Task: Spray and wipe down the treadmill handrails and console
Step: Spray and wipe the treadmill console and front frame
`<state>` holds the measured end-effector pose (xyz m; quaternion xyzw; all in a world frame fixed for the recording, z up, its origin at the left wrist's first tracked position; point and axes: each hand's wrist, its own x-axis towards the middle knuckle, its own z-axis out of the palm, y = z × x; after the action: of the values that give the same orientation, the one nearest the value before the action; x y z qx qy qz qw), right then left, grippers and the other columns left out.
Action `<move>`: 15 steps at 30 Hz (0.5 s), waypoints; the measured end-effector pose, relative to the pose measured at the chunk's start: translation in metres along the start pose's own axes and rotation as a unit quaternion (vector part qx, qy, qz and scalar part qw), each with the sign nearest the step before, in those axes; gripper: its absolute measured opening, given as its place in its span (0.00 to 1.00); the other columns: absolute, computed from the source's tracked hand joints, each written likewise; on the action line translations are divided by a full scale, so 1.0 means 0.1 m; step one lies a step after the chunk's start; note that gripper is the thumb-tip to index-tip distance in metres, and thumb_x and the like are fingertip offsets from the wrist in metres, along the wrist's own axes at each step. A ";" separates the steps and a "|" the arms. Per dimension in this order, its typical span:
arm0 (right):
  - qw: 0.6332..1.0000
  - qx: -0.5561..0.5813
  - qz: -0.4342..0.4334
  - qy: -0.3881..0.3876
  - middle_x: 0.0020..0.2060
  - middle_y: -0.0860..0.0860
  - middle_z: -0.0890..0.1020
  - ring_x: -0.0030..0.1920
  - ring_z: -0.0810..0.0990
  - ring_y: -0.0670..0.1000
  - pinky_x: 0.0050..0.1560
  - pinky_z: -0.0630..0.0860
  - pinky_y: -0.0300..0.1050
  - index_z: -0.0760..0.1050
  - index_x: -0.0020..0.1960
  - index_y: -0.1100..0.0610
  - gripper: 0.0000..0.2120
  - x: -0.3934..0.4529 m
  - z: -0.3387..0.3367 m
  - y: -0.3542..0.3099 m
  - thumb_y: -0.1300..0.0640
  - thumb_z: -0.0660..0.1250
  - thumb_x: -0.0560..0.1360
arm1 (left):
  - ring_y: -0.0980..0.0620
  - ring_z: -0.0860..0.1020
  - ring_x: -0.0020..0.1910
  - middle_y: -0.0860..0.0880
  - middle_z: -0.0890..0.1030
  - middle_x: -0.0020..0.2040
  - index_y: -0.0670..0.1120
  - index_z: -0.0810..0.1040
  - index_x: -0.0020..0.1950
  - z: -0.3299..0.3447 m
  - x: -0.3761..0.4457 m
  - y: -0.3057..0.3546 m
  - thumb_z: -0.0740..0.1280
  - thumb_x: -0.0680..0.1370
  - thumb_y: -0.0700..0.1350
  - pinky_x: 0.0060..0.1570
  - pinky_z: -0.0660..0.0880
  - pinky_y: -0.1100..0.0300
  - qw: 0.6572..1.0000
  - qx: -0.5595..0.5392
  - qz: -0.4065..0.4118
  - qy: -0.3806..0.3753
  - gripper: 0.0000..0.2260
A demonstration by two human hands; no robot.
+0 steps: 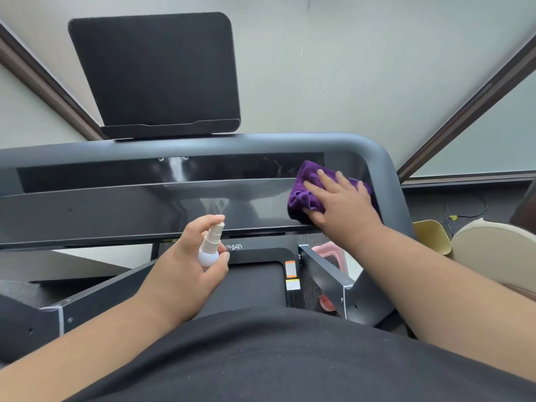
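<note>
Purple cloth (304, 195) lies flat under the right hand (339, 204), at the right end of the console (145, 204), just before the corner where the grey handrail (385, 166) bends toward the person. The fingers of this grip are spread and almost straight; they press the cloth on the glossy panel and do not curl around it, so the grip is released and flat, not clenched. One bunched edge of the cloth comes out to the left of the fingers.

The console has its long axis from left to right, so nearly all of the panel lies to the left of the right grip, and the rail corner lies just beyond it to the right. I judge that the next wipe must go along this axis, either leftward over the panel or outward onto the rail.

The left hand (191, 256) is lower and nearer to the body, below the middle of the console. Its grip is clenched around a small white spray bottle (210, 245); the fingers wrap the body and the thumb side is near the nozzle, which points up toward the panel. This hand is the nearer one to the middle and left part of the console, the right hand is nearer to the right rail
</note>
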<state>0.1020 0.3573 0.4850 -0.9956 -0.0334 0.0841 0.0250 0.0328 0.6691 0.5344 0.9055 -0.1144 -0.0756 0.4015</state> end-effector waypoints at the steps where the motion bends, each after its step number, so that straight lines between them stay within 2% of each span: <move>1: 1.000 -0.002 0.001 0.003 0.80 0.47 0.54 0.78 0.53 0.59 0.73 0.52 0.68 0.55 0.78 0.38 0.30 0.00 0.01 -0.04 0.35 0.56 0.78 | 0.55 0.76 0.28 0.60 0.79 0.47 0.75 0.60 0.64 -0.02 -0.02 -0.02 0.68 0.75 0.47 0.37 0.72 0.59 1.000 0.001 -0.001 0.005 0.29; 6: 0.999 0.000 -0.039 0.006 0.80 0.50 0.52 0.79 0.51 0.61 0.74 0.50 0.69 0.52 0.79 0.40 0.32 0.03 0.02 -0.42 0.34 0.53 0.78 | 0.53 0.80 0.34 0.60 0.79 0.48 0.75 0.60 0.64 -0.12 -0.10 -0.14 0.68 0.74 0.47 0.40 0.73 0.59 0.999 -0.002 -0.012 0.032 0.29; 10: 0.994 -0.008 -0.106 0.007 0.80 0.51 0.52 0.78 0.51 0.63 0.74 0.50 0.69 0.51 0.79 0.41 0.33 0.13 0.01 -0.90 0.30 0.49 0.77 | 0.52 0.80 0.34 0.59 0.80 0.46 0.74 0.61 0.65 -0.18 -0.17 -0.18 0.68 0.74 0.47 0.40 0.74 0.59 0.999 -0.004 -0.010 0.037 0.29; 15: 0.984 -0.015 -0.177 0.003 0.80 0.53 0.53 0.78 0.50 0.65 0.73 0.50 0.70 0.50 0.79 0.41 0.34 0.26 0.05 -1.56 0.30 0.49 0.77 | 0.50 0.80 0.38 0.58 0.80 0.47 0.74 0.61 0.66 -0.30 -0.26 -0.26 0.71 0.76 0.41 0.41 0.76 0.61 0.998 -0.004 0.003 0.055 0.33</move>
<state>0.1171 0.5144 0.4843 -0.9744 -0.2106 0.0752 0.0244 0.0180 0.7140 0.5365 0.9064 -0.0951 -0.0250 0.4108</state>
